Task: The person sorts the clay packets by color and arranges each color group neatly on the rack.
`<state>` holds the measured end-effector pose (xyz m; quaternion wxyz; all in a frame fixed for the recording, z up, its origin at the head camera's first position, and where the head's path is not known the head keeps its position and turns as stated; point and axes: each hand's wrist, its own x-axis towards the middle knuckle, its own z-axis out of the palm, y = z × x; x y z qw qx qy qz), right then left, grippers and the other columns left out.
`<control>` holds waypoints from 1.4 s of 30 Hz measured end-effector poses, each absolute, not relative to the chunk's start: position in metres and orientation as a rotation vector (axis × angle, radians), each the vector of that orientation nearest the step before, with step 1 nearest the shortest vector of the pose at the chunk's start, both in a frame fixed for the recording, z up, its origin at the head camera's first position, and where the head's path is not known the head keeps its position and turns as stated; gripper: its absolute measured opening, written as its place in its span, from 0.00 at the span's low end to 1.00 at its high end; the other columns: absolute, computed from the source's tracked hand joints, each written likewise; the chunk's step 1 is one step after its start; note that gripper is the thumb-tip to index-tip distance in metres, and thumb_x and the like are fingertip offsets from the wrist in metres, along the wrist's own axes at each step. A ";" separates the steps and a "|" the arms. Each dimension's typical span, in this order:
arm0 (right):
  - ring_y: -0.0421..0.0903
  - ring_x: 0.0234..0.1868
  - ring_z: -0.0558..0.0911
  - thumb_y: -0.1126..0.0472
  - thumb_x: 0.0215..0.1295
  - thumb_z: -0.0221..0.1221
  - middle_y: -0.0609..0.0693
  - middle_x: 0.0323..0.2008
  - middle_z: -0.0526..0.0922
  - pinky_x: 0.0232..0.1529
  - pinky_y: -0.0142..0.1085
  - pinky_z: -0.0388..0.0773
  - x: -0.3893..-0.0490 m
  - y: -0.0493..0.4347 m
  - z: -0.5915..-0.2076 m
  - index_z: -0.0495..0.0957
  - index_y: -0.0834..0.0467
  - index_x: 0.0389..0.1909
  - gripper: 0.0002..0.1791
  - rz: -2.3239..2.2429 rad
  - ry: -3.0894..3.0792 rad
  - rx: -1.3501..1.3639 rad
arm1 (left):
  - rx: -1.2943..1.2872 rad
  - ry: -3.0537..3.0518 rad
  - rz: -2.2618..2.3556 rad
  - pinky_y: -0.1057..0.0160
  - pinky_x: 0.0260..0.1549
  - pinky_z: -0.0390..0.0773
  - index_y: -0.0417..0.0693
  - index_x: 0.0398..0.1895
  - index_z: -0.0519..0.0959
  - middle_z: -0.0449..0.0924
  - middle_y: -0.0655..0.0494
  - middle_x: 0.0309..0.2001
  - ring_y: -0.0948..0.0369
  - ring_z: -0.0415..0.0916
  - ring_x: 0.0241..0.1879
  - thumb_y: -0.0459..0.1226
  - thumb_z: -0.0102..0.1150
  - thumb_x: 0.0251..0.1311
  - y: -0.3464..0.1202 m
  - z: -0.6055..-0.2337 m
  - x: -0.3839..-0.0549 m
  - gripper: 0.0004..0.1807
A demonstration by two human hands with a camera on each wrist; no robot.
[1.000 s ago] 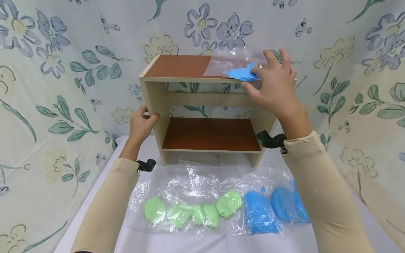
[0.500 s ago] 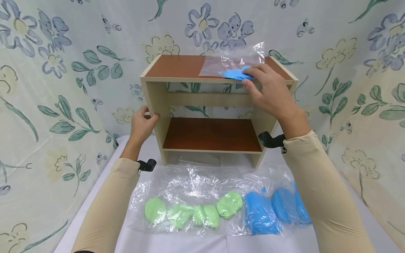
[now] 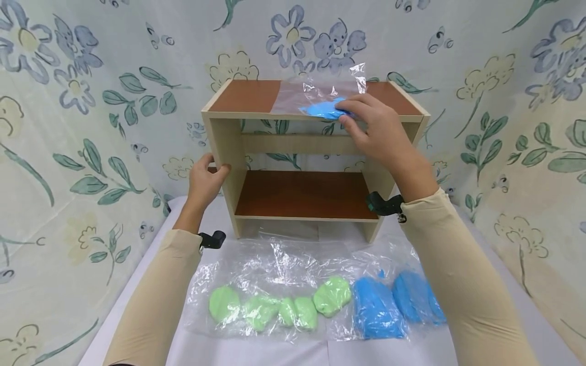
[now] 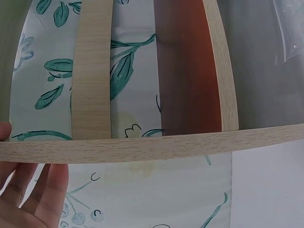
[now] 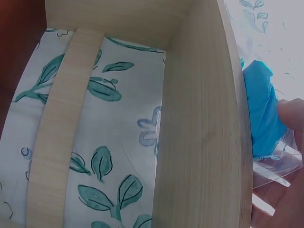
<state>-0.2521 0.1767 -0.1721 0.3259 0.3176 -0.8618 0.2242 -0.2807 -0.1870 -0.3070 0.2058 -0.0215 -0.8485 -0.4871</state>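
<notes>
A small wooden shelf unit with red-brown boards stands upright on the white cloth. My left hand grips its left side panel, thumb inside and fingers outside; the left wrist view shows those fingers below the panel's edge. On the top board lies a clear plastic bag of blue clay, its film spread flat to the left and sticking up at the back. My right hand pinches the bag's right end at the board's front edge. In the right wrist view, the thumb touches the blue lump.
In front of the shelf unit lie clear bags of green clay on the left and bags of blue clay on the right. A flowered cloth hangs behind and at both sides. The lower shelf board is bare.
My right hand's raised fingers have come down onto the bag of blue clay, and hand and bag have slid left along the top board. The left hand stays on the side panel.
</notes>
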 end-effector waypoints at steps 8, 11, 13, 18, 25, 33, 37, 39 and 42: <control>0.54 0.58 0.79 0.60 0.73 0.55 0.58 0.55 0.81 0.61 0.49 0.76 -0.251 0.160 -0.171 0.79 0.62 0.57 0.17 0.621 -2.227 0.915 | -0.075 -2.342 -1.365 0.44 0.52 0.82 0.43 0.61 0.74 0.79 0.41 0.59 0.45 0.82 0.54 0.45 0.53 0.63 -0.187 -0.308 -0.281 0.25; 0.53 0.57 0.79 0.60 0.73 0.55 0.58 0.55 0.82 0.61 0.48 0.76 -0.252 0.147 -0.170 0.79 0.62 0.57 0.17 0.625 -2.225 0.975 | -0.085 -2.333 -1.365 0.44 0.52 0.83 0.42 0.60 0.74 0.79 0.40 0.58 0.44 0.83 0.54 0.44 0.53 0.64 -0.188 -0.308 -0.281 0.25; 0.52 0.57 0.79 0.59 0.73 0.54 0.57 0.55 0.81 0.61 0.47 0.76 -0.253 0.136 -0.170 0.78 0.62 0.58 0.17 0.628 -2.230 1.014 | -0.088 -2.332 -1.370 0.44 0.52 0.83 0.42 0.60 0.74 0.80 0.40 0.58 0.44 0.83 0.54 0.44 0.53 0.64 -0.188 -0.308 -0.281 0.24; 0.50 0.62 0.78 0.57 0.74 0.54 0.55 0.58 0.80 0.66 0.43 0.74 -0.254 0.109 -0.168 0.78 0.60 0.59 0.18 0.627 -2.246 1.096 | -0.079 -2.345 -1.380 0.44 0.53 0.82 0.43 0.62 0.73 0.79 0.40 0.59 0.44 0.82 0.55 0.44 0.54 0.65 -0.188 -0.308 -0.280 0.25; 0.50 0.64 0.76 0.56 0.74 0.53 0.54 0.60 0.79 0.69 0.41 0.71 -0.256 0.083 -0.165 0.77 0.60 0.60 0.19 0.608 -2.273 1.137 | -0.077 -2.342 -1.371 0.43 0.53 0.82 0.43 0.61 0.74 0.79 0.40 0.59 0.44 0.82 0.55 0.44 0.55 0.64 -0.188 -0.309 -0.283 0.24; 0.53 0.64 0.75 0.54 0.74 0.54 0.55 0.61 0.78 0.68 0.45 0.71 -0.259 0.069 -0.165 0.78 0.58 0.60 0.20 0.559 -2.292 1.109 | -0.079 -2.345 -1.362 0.43 0.53 0.82 0.44 0.61 0.73 0.79 0.40 0.59 0.44 0.82 0.55 0.44 0.54 0.64 -0.188 -0.310 -0.282 0.24; 0.51 0.66 0.75 0.54 0.75 0.52 0.54 0.63 0.77 0.69 0.45 0.70 -0.260 0.065 -0.165 0.76 0.58 0.62 0.20 0.546 -2.322 1.090 | -0.082 -2.342 -1.359 0.43 0.52 0.82 0.44 0.61 0.73 0.79 0.39 0.59 0.44 0.82 0.55 0.44 0.53 0.64 -0.188 -0.309 -0.281 0.24; 0.51 0.66 0.75 0.54 0.75 0.51 0.53 0.64 0.78 0.68 0.46 0.70 -0.260 0.063 -0.165 0.76 0.57 0.62 0.20 0.527 -2.338 1.070 | -0.082 -2.342 -1.359 0.43 0.53 0.82 0.44 0.61 0.73 0.79 0.40 0.59 0.44 0.82 0.55 0.44 0.53 0.64 -0.188 -0.309 -0.281 0.24; 0.51 0.66 0.75 0.52 0.76 0.50 0.51 0.64 0.78 0.66 0.49 0.71 -0.260 0.060 -0.164 0.75 0.55 0.63 0.21 0.487 -2.366 1.023 | -0.083 -2.343 -1.357 0.43 0.53 0.82 0.44 0.62 0.73 0.78 0.40 0.60 0.44 0.81 0.56 0.44 0.53 0.65 -0.187 -0.310 -0.280 0.24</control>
